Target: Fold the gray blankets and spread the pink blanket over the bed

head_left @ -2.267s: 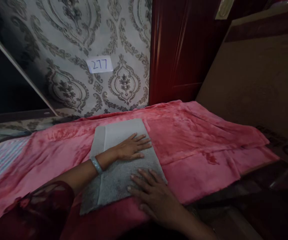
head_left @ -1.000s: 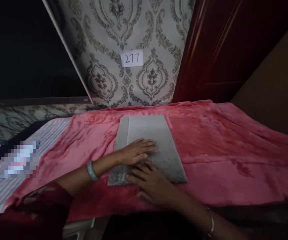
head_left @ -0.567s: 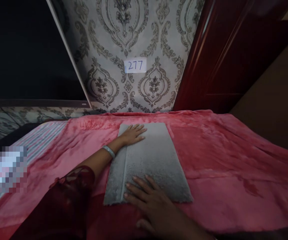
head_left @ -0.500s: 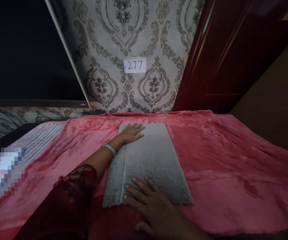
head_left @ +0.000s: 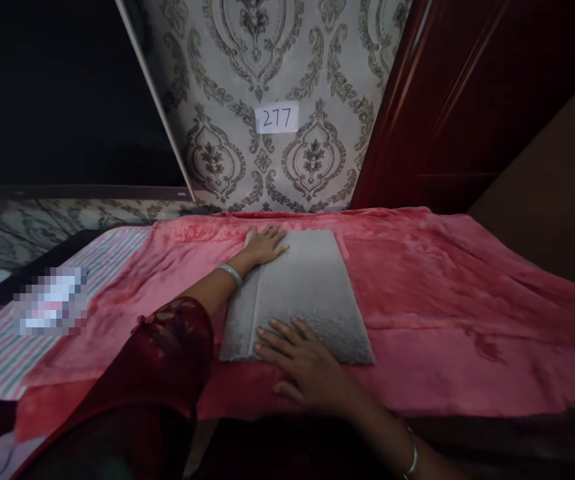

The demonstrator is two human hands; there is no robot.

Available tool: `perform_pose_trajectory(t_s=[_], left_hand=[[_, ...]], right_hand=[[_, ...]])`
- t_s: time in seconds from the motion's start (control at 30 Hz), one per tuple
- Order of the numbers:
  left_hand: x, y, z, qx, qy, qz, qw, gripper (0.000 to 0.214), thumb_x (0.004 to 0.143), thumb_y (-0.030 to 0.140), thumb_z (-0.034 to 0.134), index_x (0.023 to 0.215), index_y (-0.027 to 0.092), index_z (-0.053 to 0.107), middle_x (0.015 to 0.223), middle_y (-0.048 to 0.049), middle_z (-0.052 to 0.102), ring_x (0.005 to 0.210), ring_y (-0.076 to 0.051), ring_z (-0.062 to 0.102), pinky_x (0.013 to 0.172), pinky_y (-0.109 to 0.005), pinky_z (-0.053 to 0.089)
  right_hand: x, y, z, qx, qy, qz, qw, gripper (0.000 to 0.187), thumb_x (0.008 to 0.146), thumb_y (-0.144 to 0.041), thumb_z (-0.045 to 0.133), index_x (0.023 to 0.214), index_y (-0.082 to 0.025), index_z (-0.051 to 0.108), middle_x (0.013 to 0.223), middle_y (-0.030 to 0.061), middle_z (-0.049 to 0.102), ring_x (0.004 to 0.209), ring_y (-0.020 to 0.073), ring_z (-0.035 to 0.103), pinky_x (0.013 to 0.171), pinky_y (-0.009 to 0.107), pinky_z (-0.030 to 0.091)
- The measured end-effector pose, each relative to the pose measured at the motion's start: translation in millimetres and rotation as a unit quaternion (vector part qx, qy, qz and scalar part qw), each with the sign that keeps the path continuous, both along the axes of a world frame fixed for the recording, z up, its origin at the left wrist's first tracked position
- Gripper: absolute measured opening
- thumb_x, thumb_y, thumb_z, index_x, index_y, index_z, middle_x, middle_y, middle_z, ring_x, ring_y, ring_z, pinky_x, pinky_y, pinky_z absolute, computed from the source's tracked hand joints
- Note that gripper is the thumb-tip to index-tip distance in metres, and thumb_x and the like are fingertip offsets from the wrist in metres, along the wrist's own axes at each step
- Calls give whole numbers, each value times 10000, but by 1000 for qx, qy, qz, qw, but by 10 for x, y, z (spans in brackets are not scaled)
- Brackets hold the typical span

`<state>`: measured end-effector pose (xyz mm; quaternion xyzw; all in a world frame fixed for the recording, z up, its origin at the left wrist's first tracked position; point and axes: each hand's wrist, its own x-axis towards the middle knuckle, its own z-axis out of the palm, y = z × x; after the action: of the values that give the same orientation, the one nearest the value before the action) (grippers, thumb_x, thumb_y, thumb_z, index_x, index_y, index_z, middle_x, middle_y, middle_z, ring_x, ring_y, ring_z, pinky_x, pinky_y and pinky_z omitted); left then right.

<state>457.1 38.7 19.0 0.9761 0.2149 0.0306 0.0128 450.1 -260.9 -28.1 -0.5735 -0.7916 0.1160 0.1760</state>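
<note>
A grey, flat, fabric-like piece [head_left: 312,287] lies on the pink blanket [head_left: 432,280], with a crease or fold line running along its left side. My left hand [head_left: 266,245] rests flat on its far left corner, fingers spread. Over the near edge lies my right hand [head_left: 302,363], fingers outstretched and its fingertips on the grey surface. Neither hand grips anything. Whether the piece is a folded towel or a mat I cannot tell.
On the left, a striped cloth [head_left: 112,257] shows from under the blanket, with a blurred-out object [head_left: 50,300] on it. Behind are a dark screen [head_left: 72,100], a patterned wall with a paper label [head_left: 277,117] reading 277, and a dark red wooden panel [head_left: 467,93].
The view has shifted, so the blanket and grey piece appear higher and slightly to the right. Both hands stay spread on the grey piece in much the same places.
</note>
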Motion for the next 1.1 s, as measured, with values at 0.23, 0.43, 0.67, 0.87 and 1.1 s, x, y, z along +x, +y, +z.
perform_pose_trajectory(t_s=[0.23,0.43,0.67,0.87,1.1], left_hand=[[-937,-726,-47,-79,14,-218,973,631,1014,550,367,1595,315,287,1682,-74,224,1562,-271,155,1248,-568,78],[-1114,-790,-226,-51,-2,-171,984,628,1022,530,358,1603,311,261,1695,-79,173,1562,-275,156,1247,-570,95],[-1048,-711,-98,-34,-20,-10,999,614,1032,468,347,1584,202,316,1676,-122,239,1555,-299,179,1244,-583,127],[-1554,-1445,-218,-56,-21,-170,984,627,997,524,442,1561,255,389,1660,-101,287,1551,-289,203,1261,-530,179],[-1719,-1732,-485,-35,-58,-168,983,703,934,499,586,1577,362,334,1685,-64,210,1560,-341,138,1248,-609,181]], right_hand=[[-10,-34,-44,42,-35,-6,998,704,963,-432,591,1589,-265,315,1633,44,345,1554,225,141,1256,548,113],[-40,-26,-47,50,-37,0,998,654,956,-451,608,1549,-262,409,1595,67,412,1540,250,204,1248,567,141],[140,-80,-1,62,34,-7,998,528,1032,-440,458,1535,-283,434,1561,55,466,1499,220,322,1231,525,242],[633,41,83,98,-3,-132,986,518,1065,-318,265,1566,-267,390,1568,68,454,1494,233,335,1209,534,299],[800,302,15,10,-135,-77,988,599,1044,-481,382,1601,-283,286,1662,20,261,1553,254,152,1240,560,184]])
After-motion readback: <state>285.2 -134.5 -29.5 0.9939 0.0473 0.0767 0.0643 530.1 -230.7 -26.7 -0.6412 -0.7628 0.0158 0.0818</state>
